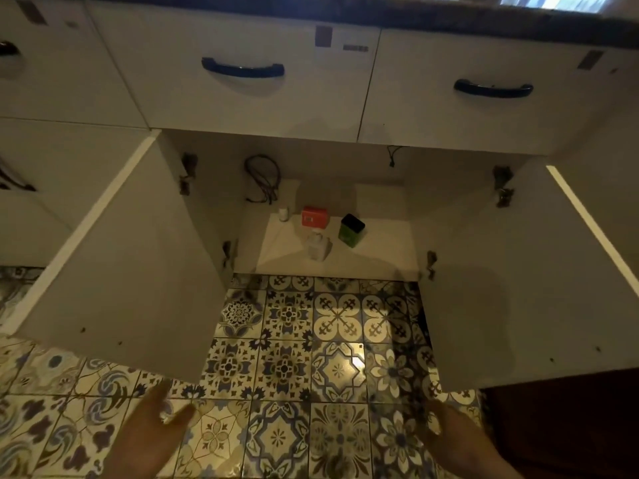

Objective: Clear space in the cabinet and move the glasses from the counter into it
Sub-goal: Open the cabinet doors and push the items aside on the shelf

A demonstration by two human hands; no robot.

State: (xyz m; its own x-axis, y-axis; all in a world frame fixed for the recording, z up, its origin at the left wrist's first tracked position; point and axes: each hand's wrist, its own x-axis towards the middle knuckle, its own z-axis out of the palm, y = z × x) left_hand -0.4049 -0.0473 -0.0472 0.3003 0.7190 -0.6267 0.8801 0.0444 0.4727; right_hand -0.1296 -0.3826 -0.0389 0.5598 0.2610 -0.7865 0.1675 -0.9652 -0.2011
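The low cabinet [377,250] stands with both doors swung wide. On its white floor sit an orange box [314,216], a green tin with a black lid [351,230], a small white bottle [283,214] and a clear glass jar [317,246]. My left hand [152,430] hovers below the left door [138,271], fingers apart, holding nothing. Below the right door [511,271] my right hand [453,440] is blurred, with fingers spread and nothing in it. No glasses are in view; only the counter's dark edge [345,12] shows at the top.
Two drawers with dark handles [242,68] [493,88] sit above the cabinet. A looped black cable [263,178] hangs on the cabinet's back wall. Patterned floor tiles [287,375] spread between the open doors. A dark wooden surface [570,426] lies at the lower right.
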